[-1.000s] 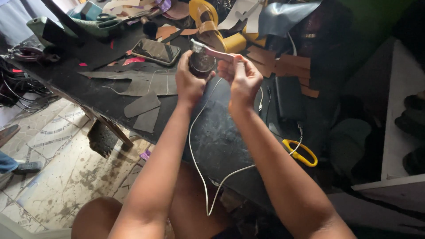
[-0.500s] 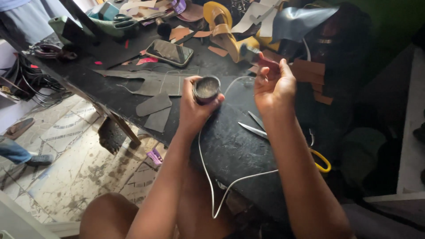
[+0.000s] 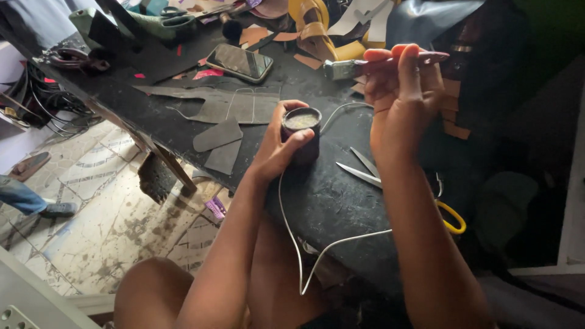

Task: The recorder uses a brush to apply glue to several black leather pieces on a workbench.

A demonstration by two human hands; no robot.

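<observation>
My left hand (image 3: pixel 277 149) grips a small dark round pot (image 3: pixel 301 134) with yellowish paste inside, resting it on the black worktable (image 3: pixel 329 201). My right hand (image 3: pixel 399 100) is raised above the table to the right of the pot and holds a small brush (image 3: pixel 365 66) by its handle, bristles pointing left. A thin pale strip (image 3: pixel 298 244) runs from near the pot down over the table's front edge. Open scissors (image 3: pixel 365 170) with yellow handles lie just under my right wrist.
A phone (image 3: pixel 239 62) lies face up at the back of the table. Grey cut leather pieces (image 3: pixel 228 106) sit to the left of the pot. Yellow straps, tan scraps and tools crowd the far edge. Another person's leg and shoe (image 3: pixel 36 204) show on the tiled floor, left.
My left hand has brought the pot down and toward me onto the table. My right hand has risen and turned the brush level. The view has shifted closer.
</observation>
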